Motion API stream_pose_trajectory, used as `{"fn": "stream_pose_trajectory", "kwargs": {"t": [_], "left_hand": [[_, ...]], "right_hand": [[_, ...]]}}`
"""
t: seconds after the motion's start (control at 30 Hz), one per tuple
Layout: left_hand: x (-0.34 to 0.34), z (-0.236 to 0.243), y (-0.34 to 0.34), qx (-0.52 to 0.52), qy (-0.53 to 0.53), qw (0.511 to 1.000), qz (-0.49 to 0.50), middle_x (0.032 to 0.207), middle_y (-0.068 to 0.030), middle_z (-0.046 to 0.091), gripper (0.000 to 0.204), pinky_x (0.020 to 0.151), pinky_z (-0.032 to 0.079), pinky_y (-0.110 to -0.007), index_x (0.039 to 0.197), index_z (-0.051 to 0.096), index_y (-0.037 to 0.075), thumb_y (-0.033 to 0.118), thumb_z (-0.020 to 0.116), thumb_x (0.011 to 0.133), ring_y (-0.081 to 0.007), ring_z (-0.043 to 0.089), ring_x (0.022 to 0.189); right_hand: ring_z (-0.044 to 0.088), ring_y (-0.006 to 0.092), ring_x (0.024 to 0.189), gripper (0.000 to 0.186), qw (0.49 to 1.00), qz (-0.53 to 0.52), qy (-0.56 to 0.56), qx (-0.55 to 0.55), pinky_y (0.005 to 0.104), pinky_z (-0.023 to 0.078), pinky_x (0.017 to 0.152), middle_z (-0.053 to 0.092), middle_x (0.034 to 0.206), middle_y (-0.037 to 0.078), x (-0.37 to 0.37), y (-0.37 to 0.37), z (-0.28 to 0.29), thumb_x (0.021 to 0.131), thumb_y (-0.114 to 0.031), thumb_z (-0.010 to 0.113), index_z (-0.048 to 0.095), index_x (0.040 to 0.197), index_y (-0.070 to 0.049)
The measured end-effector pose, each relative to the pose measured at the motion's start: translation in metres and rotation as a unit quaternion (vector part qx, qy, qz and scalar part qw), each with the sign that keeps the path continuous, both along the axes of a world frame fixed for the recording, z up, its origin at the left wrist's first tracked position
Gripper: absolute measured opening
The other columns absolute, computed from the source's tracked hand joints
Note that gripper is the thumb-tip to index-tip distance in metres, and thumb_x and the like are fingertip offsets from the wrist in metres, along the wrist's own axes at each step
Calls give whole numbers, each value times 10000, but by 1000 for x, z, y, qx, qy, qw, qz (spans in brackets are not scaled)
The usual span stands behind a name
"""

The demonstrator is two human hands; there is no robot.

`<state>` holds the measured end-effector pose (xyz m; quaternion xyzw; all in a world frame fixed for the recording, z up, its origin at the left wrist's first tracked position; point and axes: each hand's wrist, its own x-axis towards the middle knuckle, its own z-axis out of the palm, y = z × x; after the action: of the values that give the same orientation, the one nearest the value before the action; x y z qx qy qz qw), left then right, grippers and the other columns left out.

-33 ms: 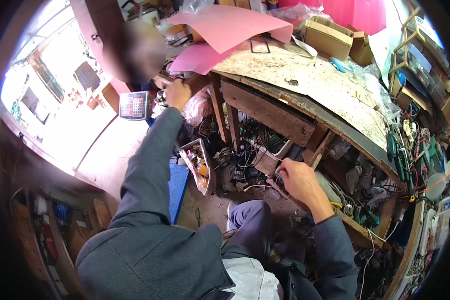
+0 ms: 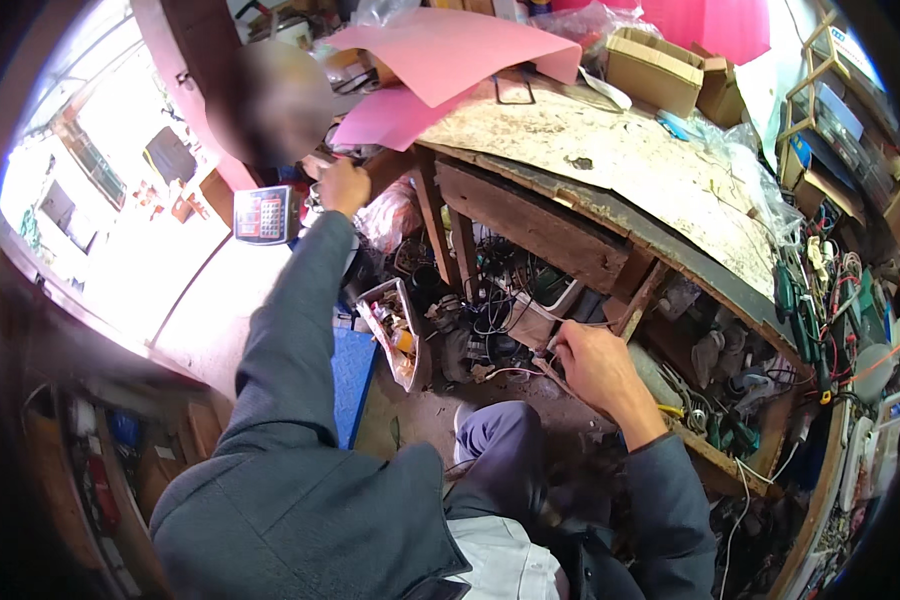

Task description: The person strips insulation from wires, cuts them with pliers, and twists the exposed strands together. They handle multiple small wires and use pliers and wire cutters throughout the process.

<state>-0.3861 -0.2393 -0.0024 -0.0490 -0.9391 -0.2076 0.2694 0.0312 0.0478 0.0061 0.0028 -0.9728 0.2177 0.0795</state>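
My left arm is stretched forward and to the left. My left hand (image 2: 344, 187) is closed beside the desk's near left corner, right of a weighing-scale display (image 2: 263, 214) with a keypad. Its fingertips are turned away, and what they grip cannot be made out. In front of the drawer and tangled cables, my right hand (image 2: 594, 365) is raised with thumb and fingers pinched together. Anything small between those fingertips is too unclear to name. Between the two hands, a white bin (image 2: 412, 375) of scraps stands on the floor, next to a blue scale platform (image 2: 353, 378).
A worn wooden desk (image 2: 530, 125) carries pink sheets (image 2: 455, 45) and a cardboard box (image 2: 653, 70). Tangled cables (image 2: 500, 325) lie beneath it. Pliers and other tools (image 2: 798, 310) crowd the right side. A blurred patch (image 2: 270, 105) covers the far left.
My left hand has shifted slightly left, and the whole view has moved a little the same way. My right hand stays nearly in place, still pinched.
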Motion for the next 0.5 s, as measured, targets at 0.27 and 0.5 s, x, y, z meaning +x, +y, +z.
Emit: {"fn": "stream_pose_trajectory", "kwargs": {"t": [0.27,0.5], "left_hand": [[-165,-49,-74,-227,-64,969,-71,980,-221,718,287,777,548,-517,982,740,70,273,581,855,-416,686,930],[-211,-53,-35,-137,-100,985,15,1144,-293,672,399,890,517,-561,1180,656,62,300,577,870,-484,633,1092]], "right_hand": [[687,393,745,110,999,-8,-35,-15,472,555,633,671,838,228,-4,-3,4,863,-88,576,557,910,10],[681,394,724,126,998,-35,-49,-29,467,555,617,658,857,222,-8,5,7,864,-56,563,568,947,38]]}}
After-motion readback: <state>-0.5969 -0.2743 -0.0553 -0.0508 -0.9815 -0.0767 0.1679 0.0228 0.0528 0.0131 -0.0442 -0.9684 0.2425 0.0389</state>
